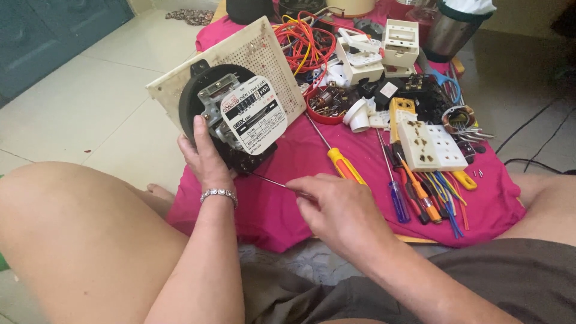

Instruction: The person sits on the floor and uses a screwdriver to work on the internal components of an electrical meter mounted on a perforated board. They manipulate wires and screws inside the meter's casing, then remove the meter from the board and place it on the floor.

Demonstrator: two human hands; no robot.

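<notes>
The electric meter, bolted to a perforated board, looks heavy, rigid and awkward, its dial face probably fragile; the black rim seems the safest place to hold. The left hand wraps that rim at the meter's 7 o'clock, propping it tilted on the pink cloth. The right hand pinches a thin screwdriver, whose tip reaches the meter's base at 10 o'clock from that hand.

We see a pale tiled floor in daylight, with a dark teal door far left.
</notes>
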